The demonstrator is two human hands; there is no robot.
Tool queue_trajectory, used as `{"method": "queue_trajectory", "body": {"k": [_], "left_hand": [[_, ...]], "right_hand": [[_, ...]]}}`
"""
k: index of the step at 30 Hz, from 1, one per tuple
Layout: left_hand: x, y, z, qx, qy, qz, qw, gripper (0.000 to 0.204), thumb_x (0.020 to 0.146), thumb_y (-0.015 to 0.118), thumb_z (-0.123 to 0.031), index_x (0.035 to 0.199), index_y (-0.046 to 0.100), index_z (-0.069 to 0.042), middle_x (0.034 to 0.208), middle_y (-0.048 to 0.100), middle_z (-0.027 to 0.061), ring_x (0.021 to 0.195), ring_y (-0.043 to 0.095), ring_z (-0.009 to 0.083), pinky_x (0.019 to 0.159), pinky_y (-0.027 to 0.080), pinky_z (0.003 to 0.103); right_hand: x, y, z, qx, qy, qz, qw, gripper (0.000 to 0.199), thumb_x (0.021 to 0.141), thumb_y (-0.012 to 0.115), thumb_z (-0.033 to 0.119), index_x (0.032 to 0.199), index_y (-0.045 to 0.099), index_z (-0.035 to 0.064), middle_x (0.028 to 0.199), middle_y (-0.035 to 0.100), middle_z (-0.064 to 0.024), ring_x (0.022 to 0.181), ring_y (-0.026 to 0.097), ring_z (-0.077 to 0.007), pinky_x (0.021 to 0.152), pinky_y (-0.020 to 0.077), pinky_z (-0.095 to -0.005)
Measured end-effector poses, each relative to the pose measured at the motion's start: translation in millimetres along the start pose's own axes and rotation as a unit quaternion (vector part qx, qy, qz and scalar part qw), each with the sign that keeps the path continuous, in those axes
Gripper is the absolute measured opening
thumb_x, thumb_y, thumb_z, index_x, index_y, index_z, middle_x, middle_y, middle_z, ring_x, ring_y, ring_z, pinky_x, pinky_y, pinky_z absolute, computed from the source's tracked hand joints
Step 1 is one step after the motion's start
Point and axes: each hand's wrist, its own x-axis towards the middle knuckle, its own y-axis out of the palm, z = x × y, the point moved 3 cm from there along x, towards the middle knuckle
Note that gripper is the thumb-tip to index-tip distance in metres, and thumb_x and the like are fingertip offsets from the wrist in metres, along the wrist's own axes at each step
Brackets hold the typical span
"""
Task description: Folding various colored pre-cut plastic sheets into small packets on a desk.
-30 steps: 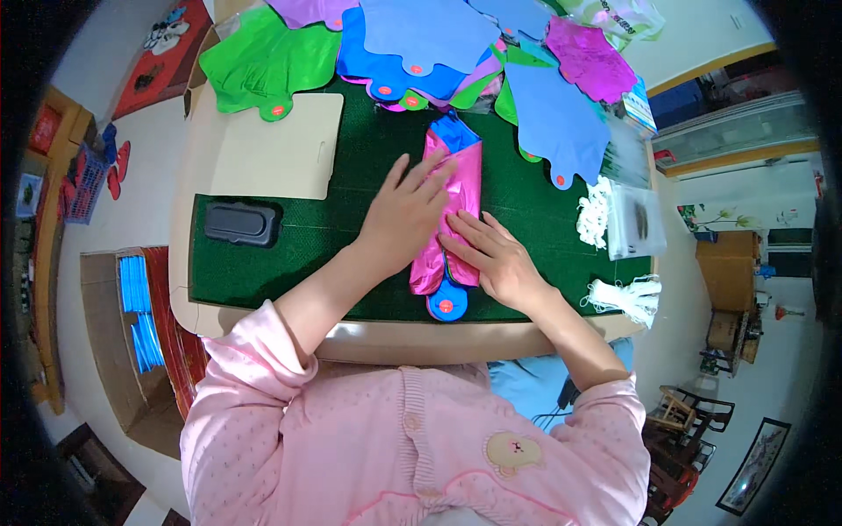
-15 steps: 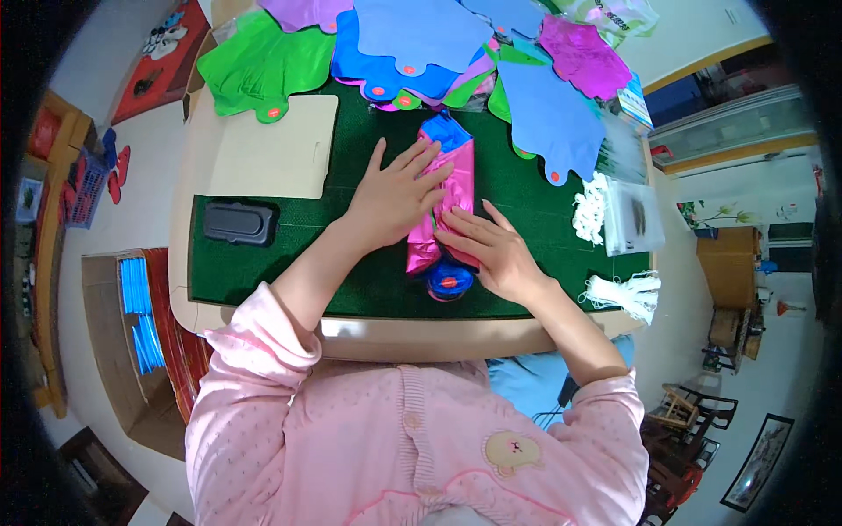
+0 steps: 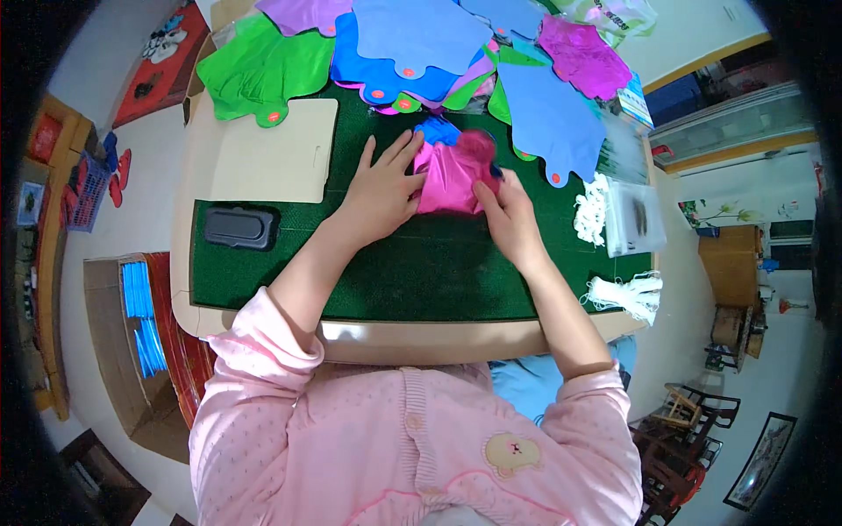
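A shiny pink and blue foil balloon point(image 3: 445, 186), deflated and folded, lies on the green mat point(image 3: 395, 280) with its near end doubled up over the rest. My left hand point(image 3: 379, 186) rests at the bundle's left edge, its fingers stretched out and spread, with the fingertips touching the foil. At the right side, my right hand point(image 3: 510, 215) pinches the turned-up end between thumb and fingers. The pink end by these fingers is blurred by motion. Some of the blue foil shows at the far end of the bundle.
Flat foil balloons in green point(image 3: 272, 66), light blue point(image 3: 553, 114) and magenta point(image 3: 583, 54) overlap along the far side. A beige card point(image 3: 267, 158) and a black case point(image 3: 239, 226) lie left. White string point(image 3: 624, 294) and a clear plastic packet point(image 3: 636, 215) lie right.
The long folded balloon has been doubled over away from me and is now shorter. My right hand has moved farther from me with its near end; the left stays nearly in place.
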Motion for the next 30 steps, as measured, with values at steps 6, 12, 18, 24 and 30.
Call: {"method": "queue_trajectory", "body": {"k": [6,12,18,24,30], "left_hand": [[-2.2,6.1,4.6,-0.027,0.01,-0.037,0.999,0.041,0.076,0.062,-0.02,0.115,0.056,-0.01,0.145,0.024,0.0151,0.135,0.021,0.0283,0.105,0.018,0.057],[-1.3,-17.0,1.8,-0.388,-0.127,-0.216,0.887,0.047,0.076,0.063,-0.01,0.121,0.05,-0.003,0.128,0.045,0.0186,0.114,0.048,0.0275,0.093,0.04,0.037],[-4.5,1.0,-0.2,-0.628,-0.215,0.052,0.746,0.024,0.082,0.059,-0.007,0.105,0.062,0.001,0.092,0.066,0.0051,0.087,0.06,0.0104,0.078,0.047,0.027],[-4.7,-5.7,-13.4,-0.671,-0.13,0.105,0.722,0.013,0.08,0.058,-0.004,0.088,0.068,-0.001,0.075,0.067,0.0048,0.068,0.06,0.0093,0.062,0.046,0.024],[-4.9,-0.6,-5.6,-0.688,-0.127,0.072,0.711,0.013,0.08,0.06,-0.006,0.089,0.067,0.0,0.076,0.067,0.0082,0.07,0.063,0.0134,0.065,0.048,0.025]], "right_hand": [[34.8,5.2,-3.2,0.112,0.188,0.139,0.966,0.015,0.086,0.061,0.013,0.087,0.063,-0.0013,0.073,0.054,0.0032,0.067,0.046,-0.0054,0.059,0.0346,-0.0205],[22.2,-0.3,4.3,0.163,0.189,0.027,0.968,0.012,0.086,0.061,0.012,0.089,0.065,0.001,0.072,0.057,0.0058,0.062,0.044,-0.0018,0.055,0.0326,-0.0185],[18.0,7.9,20.4,0.269,0.127,0.001,0.955,0.014,0.085,0.062,0.007,0.096,0.062,-0.0013,0.081,0.061,0.003,0.078,0.055,-0.0053,0.071,0.0419,-0.0193],[17.6,6.6,20.1,0.379,0.136,0.014,0.915,0.023,0.084,0.061,0.003,0.106,0.057,-0.0019,0.096,0.062,-0.0033,0.083,0.056,-0.0068,0.076,0.0442,-0.0223],[12.5,-2.9,36.3,0.363,0.13,0.127,0.914,0.034,0.079,0.066,0.004,0.11,0.054,-0.001,0.111,0.057,-0.007,0.096,0.055,-0.0116,0.082,0.0445,-0.0278]]}}
